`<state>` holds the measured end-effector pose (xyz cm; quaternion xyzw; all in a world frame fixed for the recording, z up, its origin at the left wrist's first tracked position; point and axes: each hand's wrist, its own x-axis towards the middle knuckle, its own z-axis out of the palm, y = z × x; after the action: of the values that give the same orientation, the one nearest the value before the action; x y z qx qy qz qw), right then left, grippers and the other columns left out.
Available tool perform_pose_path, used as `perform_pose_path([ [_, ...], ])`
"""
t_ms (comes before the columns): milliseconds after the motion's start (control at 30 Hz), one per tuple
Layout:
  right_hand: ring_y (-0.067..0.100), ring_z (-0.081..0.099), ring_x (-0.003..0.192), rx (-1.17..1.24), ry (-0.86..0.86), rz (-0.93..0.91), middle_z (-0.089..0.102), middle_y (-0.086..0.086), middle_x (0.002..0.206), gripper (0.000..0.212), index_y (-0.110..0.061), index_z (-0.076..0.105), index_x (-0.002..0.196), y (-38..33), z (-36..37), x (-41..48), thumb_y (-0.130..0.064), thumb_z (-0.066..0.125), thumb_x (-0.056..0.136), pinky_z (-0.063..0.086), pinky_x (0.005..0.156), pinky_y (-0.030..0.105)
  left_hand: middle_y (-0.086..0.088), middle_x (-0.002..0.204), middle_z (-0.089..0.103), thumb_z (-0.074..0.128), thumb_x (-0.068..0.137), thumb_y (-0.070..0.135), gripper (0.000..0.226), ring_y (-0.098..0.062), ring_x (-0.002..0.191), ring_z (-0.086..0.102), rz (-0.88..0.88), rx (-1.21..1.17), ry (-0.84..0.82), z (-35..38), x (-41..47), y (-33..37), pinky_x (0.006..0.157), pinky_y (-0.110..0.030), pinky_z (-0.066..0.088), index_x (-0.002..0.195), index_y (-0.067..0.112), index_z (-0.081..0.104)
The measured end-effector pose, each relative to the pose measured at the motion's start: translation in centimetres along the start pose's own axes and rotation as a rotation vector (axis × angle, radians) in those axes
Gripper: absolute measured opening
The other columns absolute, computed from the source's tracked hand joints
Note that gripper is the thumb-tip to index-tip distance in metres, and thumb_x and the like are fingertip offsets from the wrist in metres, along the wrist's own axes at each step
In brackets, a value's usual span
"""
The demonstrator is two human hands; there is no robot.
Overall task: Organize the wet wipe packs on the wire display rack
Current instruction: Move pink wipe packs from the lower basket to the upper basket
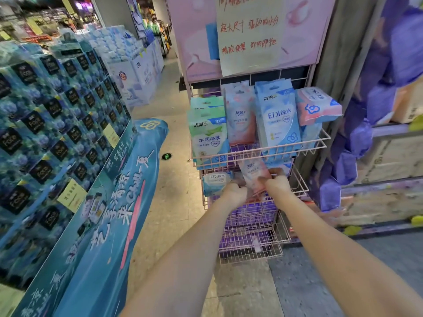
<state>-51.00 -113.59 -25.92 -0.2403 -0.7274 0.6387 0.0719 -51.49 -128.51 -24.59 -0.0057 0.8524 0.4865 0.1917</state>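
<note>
Shop aisle, head view: a pink wire rack (318,143) stands ahead. Both hands meet at its second tier, left hand (234,193) and right hand (278,184) with fingers curled round one pink wipe pack (255,177). Its long axis runs upright, tilted slightly left, top toward the upper shelf.

The wire display rack (261,154) is showing pale pink wire. In its top basket, the green-and-white pack (209,136) is standing beside the pink-and-white pack (240,117), the blue-and-white pack (278,117) and the coral-and-white pack (317,106) bearing a blue flower outline. The lower baskets are holding purple packs (254,213). The backboard (196,37) is showing pink; the paper sign (249,33) is carrying red handwriting on cream.
</note>
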Motion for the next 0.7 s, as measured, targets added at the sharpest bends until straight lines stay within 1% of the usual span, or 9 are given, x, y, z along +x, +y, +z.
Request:
perform_pose_path([
  [67,0.032,0.065,0.096,-0.025,-0.007,-0.015,0.064,0.013,0.103,0.029,-0.014,0.045,0.113,0.2,-0.1,0.0,-0.006,0.063,0.093,0.056,0.082,0.042,-0.005,0.117,0.06,0.05,0.103,0.009,0.037,-0.017,0.102,0.054,-0.005,-0.035,0.019,0.1,0.0,-0.3,0.088,-0.03,0.051,0.139,0.007,0.058],
  [133,0.032,0.066,0.094,-0.058,-0.003,-0.044,0.064,0.01,0.098,0.028,-0.016,0.043,0.111,0.3,-0.4,-0.1,-0.005,0.061,0.094,0.056,0.08,0.041,-0.008,0.124,0.059,0.044,0.105,0.006,0.035,-0.021,0.102,0.054,-0.079,-0.137,0.006,0.3,-0.1,-0.2,0.076,-0.024,0.048,0.137,0.011,0.057],
  [167,0.031,0.065,0.092,-0.075,0.005,-0.065,0.064,0.01,0.098,0.028,-0.017,0.042,0.111,0.4,-0.6,-0.1,-0.004,0.06,0.094,0.055,0.078,0.04,-0.01,0.128,0.059,0.043,0.105,0.006,0.033,-0.023,0.102,0.055,-0.107,-0.175,0.008,0.4,-0.3,-0.1,0.074,-0.024,0.048,0.134,0.013,0.057],
  [300,0.031,0.068,0.092,-0.024,0.052,-0.081,0.067,0.013,0.104,0.031,-0.011,0.046,0.117,0.8,-1.7,0.3,0.001,0.061,0.092,0.057,0.082,0.045,-0.014,0.128,0.062,0.044,0.103,0.006,0.023,-0.025,0.102,0.059,-0.133,-0.211,0.045,0.6,-0.6,0.4,0.088,-0.032,0.05,0.114,0.024,0.056],
  [400,0.03,0.069,0.093,0.081,0.05,-0.04,0.068,0.017,0.109,0.03,-0.013,0.05,0.113,1.1,-2.7,0.6,0.004,0.061,0.091,0.058,0.082,0.047,-0.014,0.122,0.064,0.047,0.102,0.012,0.028,-0.029,0.107,0.065,-0.137,-0.201,0.068,1.0,-0.6,0.7,0.096,-0.039,0.054,0.126,0.02,0.057],
  [467,0.03,0.066,0.089,0.146,0.037,-0.045,0.066,0.019,0.11,0.028,-0.013,0.05,0.11,1.2,-3.0,0.6,0.005,0.061,0.092,0.055,0.073,0.04,-0.013,0.12,0.066,0.048,0.1,0.015,0.037,-0.03,0.107,0.068,-0.138,-0.175,0.085,1.4,-0.4,1.0,0.095,-0.041,0.056,0.136,0.019,0.054],
  [533,0.031,0.065,0.092,0.229,0.027,-0.041,0.065,0.018,0.109,0.026,-0.016,0.052,0.104,1.2,-3.3,0.7,0.004,0.063,0.092,0.054,0.072,0.035,-0.013,0.118,0.067,0.048,0.1,0.017,0.039,-0.029,0.103,0.068,-0.147,-0.176,0.109,1.8,-0.4,1.5,0.093,-0.044,0.058,0.14,0.017,0.053],
  [633,0.035,0.068,0.095,0.459,-0.025,0.064,0.066,0.018,0.11,0.026,-0.016,0.055,0.107,0.9,-4.4,0.7,0.003,0.064,0.092,0.058,0.083,0.05,-0.013,0.126,0.065,0.045,0.105,0.023,0.039,-0.029,0.109,0.066,-0.173,-0.197,0.151,2.3,-0.8,2.8,0.084,-0.037,0.055,0.143,0.018,0.05],
  [700,0.032,0.069,0.087,0.668,-0.117,0.139,0.067,0.018,0.104,0.023,-0.007,0.054,0.116,0.6,-5.3,0.6,0.005,0.058,0.096,0.058,0.078,0.045,-0.013,0.134,0.061,0.044,0.107,0.035,0.041,-0.032,0.117,0.061,-0.192,-0.216,0.174,2.7,-0.8,3.4,0.094,-0.037,0.048,0.145,0.018,0.047],
])
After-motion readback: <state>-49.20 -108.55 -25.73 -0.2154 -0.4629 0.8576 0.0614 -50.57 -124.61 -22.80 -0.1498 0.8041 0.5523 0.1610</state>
